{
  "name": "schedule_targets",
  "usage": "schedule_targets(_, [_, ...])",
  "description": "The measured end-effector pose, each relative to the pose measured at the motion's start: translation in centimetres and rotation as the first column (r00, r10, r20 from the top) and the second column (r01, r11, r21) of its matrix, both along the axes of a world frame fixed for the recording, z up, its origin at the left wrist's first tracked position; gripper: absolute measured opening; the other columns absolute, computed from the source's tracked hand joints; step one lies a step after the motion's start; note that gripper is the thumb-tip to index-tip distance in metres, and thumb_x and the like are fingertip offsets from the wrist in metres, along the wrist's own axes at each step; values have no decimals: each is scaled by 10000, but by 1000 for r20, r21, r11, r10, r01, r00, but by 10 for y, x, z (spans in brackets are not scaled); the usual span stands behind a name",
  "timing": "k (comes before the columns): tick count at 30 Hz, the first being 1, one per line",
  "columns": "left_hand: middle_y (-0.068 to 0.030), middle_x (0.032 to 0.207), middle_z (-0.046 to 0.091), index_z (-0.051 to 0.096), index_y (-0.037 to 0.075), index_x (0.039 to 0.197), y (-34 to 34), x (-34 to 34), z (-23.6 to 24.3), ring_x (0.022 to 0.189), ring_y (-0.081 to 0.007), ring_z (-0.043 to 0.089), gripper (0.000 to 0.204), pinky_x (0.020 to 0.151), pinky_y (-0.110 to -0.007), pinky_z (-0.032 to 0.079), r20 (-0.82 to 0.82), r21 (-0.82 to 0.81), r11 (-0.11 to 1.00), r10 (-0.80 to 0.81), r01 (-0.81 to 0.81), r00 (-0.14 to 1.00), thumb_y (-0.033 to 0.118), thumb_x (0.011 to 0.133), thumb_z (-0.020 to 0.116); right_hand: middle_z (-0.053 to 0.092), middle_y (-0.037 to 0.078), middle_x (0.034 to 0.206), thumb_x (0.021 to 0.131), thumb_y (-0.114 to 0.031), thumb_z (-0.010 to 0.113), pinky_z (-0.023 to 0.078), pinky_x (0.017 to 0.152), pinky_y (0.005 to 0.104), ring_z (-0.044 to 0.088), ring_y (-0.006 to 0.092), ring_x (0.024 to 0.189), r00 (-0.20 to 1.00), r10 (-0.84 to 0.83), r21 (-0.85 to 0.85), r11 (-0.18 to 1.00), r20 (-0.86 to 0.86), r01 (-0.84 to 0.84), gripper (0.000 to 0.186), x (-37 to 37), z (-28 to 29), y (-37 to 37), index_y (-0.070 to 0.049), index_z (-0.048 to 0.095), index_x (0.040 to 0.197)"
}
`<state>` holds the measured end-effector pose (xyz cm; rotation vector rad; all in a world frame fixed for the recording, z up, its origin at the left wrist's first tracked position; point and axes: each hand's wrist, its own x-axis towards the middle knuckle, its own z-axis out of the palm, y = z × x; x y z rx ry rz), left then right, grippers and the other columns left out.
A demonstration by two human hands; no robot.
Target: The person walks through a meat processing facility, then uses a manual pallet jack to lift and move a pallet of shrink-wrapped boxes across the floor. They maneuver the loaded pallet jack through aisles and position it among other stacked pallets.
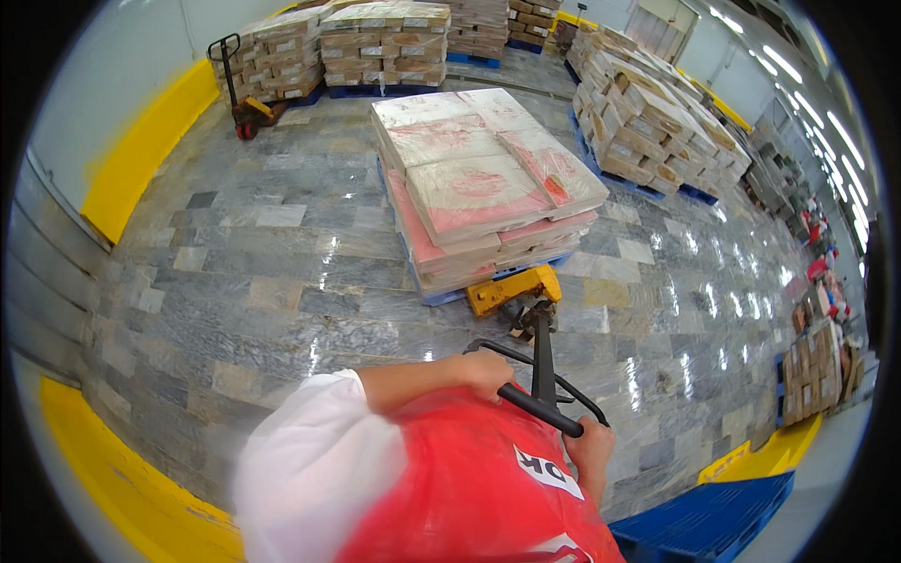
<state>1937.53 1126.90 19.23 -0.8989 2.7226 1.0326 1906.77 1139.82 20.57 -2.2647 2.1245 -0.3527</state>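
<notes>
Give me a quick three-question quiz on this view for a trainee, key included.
1. What does the left hand grip?
2. True or false: someone is holding the far pallet jack at the upper left.
3. What colour is the pallet under the wrapped stack straight ahead: A) red, B) blue, C) green?

Key: 1. The black handle of the near pallet jack, which the right hand grips too. 2. False. 3. B.

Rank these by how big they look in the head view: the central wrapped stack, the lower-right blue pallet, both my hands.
1. Wrapped stack
2. Blue pallet
3. Left hand and right hand: too alike to rank.
</notes>
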Motion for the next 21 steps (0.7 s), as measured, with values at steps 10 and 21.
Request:
schedule_targets(10, [-199,901,751,768,93,985,95,112,5,884,-417,723,313,808,-530,563,-63,-47,992,-124,121,990,337,792,799,676,157,680,683,-286,823,526,649,510,685,401,682,986,-166,33,985,-16,166,252,126,5,134,-93,661,691])
schedule_targets(21, [-178,933,750,745,70,985,153,290,2,938,-396,720,312,835,-510,562,-27,-18,941,-338,338,941,336,831,800,661,174,670,712,-332,822,518,634,530,679,416,682,889,-454,51,888,-56,457,296,359,10,252,-91,651,694])
